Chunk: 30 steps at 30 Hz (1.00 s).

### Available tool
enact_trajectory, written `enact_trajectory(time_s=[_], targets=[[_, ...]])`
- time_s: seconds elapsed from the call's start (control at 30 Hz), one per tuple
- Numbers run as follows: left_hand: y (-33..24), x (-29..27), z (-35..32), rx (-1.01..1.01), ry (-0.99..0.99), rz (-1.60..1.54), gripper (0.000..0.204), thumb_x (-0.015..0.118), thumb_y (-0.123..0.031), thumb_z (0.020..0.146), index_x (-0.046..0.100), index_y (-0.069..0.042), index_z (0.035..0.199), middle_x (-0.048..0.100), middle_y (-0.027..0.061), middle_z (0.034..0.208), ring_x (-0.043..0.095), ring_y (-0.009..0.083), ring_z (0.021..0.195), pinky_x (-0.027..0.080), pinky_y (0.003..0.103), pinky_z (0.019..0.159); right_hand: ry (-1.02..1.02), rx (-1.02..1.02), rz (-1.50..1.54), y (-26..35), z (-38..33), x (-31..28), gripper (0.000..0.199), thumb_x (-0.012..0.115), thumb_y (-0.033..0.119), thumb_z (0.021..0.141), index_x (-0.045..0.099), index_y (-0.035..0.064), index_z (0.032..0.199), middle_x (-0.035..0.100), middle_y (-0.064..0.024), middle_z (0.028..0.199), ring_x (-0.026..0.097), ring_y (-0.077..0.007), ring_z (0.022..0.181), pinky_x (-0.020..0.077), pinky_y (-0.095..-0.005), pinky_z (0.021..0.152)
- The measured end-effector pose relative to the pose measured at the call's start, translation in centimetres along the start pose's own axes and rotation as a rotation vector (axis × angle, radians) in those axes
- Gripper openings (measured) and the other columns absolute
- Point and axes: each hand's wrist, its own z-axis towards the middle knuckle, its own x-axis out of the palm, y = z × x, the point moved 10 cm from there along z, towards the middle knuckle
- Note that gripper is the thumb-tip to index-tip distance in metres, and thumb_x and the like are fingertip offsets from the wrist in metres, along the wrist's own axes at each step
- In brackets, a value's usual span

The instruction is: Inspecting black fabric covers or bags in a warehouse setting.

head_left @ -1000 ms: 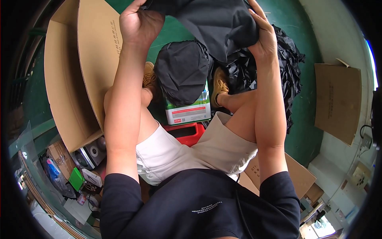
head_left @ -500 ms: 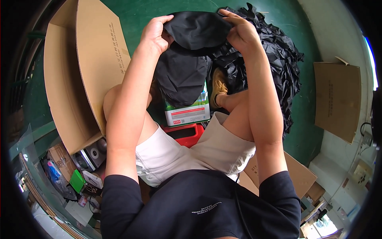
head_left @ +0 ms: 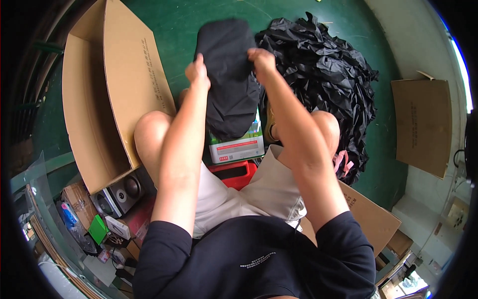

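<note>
A black fabric piece [head_left: 226,42], shaped like a bag or cover with a rounded far end, is stretched between my hands. My left hand [head_left: 198,74] grips its left edge, thumb pointing away from me. On the opposite edge my right hand [head_left: 262,62] pinches the cloth, its fingers slightly blurred. More black cloth [head_left: 231,117] drapes over a white and green box-like container [head_left: 236,151] between my legs. Where the held piece ends and the cloth below begins, I cannot tell.
A big heap of crumpled black fabric [head_left: 323,74] lies on the green floor to the right, a pink strip [head_left: 343,163] at its near edge. An open cardboard box [head_left: 132,65] stands left, another carton [head_left: 422,124] far right. A red plastic object [head_left: 234,174] sits before me.
Both hands have come nearer to me and closer together, and the right has moved left. The fabric, bunched and wide before, now lies lengthwise over the container's cloth.
</note>
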Motion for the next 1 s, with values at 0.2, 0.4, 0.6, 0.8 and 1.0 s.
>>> enact_trajectory(time_s=[0.2, 0.4, 0.6, 0.8, 1.0], targets=[[11.0, -6.7, -4.3, -0.028, -0.131, 0.35, 0.042, 0.071, -0.03, 0.087, 0.067, 0.012, 0.087, 0.069, 0.0249, 0.09, 0.067, 0.0308, 0.084, 0.049, 0.042, 0.077, -0.315, 0.193, -0.296, -14.9, -5.4, -8.2, 0.013, 0.068, 0.001, 0.074, 0.064, 0.0034, 0.086, 0.066, -0.0078, 0.082, 0.063, -0.0195, 0.079, 0.0497, -0.0321, 0.075], [9.6, -9.6, -7.4, -0.031, -0.185, 0.617, 0.037, 0.068, -0.03, 0.087, 0.069, 0.007, 0.088, 0.07, 0.0241, 0.095, 0.066, 0.0406, 0.089, 0.051, 0.045, 0.079, -0.458, 0.175, -0.557, -13.5, -11.0, -8.5, 0.018, 0.058, 0.002, 0.076, 0.056, 0.0042, 0.094, 0.065, -0.0187, 0.099, 0.063, -0.0377, 0.094, 0.0481, -0.0419, 0.089], [9.3, -12.3, -12.5, -0.073, -0.315, 0.795, 0.032, 0.065, -0.028, 0.084, 0.072, 0.0, 0.098, 0.07, 0.0208, 0.105, 0.066, 0.039, 0.098, 0.051, 0.047, 0.086, -0.589, 0.353, -0.617, -12.5, -16.2, -8.9, 0.028, 0.061, 0.006, 0.079, 0.052, 0.0026, 0.105, 0.065, -0.0227, 0.105, 0.063, -0.0399, 0.102, 0.0488, -0.0453, 0.092], [12.1, -13.7, -5.8, -0.02, -0.331, 0.548, 0.062, 0.076, -0.039, 0.074, 0.064, 0.005, 0.116, 0.06, 0.0248, 0.126, 0.056, 0.0395, 0.119, 0.042, 0.046, 0.102, -0.548, 0.452, -0.744, -12.1, -16.6, -7.8, 0.035, 0.063, 0.011, 0.081, 0.055, 0.0052, 0.114, 0.06, -0.0188, 0.116, 0.059, -0.0376, 0.109, 0.0486, -0.0452, 0.093], [11.4, -10.9, -5.3, -0.13, -0.154, 0.732, 0.079, 0.089, -0.046, 0.061, 0.064, 0.011, 0.11, 0.062, 0.0289, 0.121, 0.058, 0.0398, 0.116, 0.044, 0.042, 0.102, -0.516, 0.451, -0.781, -11.8, -16.1, -9.1, 0.042, 0.064, 0.011, 0.081, 0.058, 0.013, 0.122, 0.053, -0.0138, 0.124, 0.054, -0.0337, 0.118, 0.047, -0.0423, 0.097]])
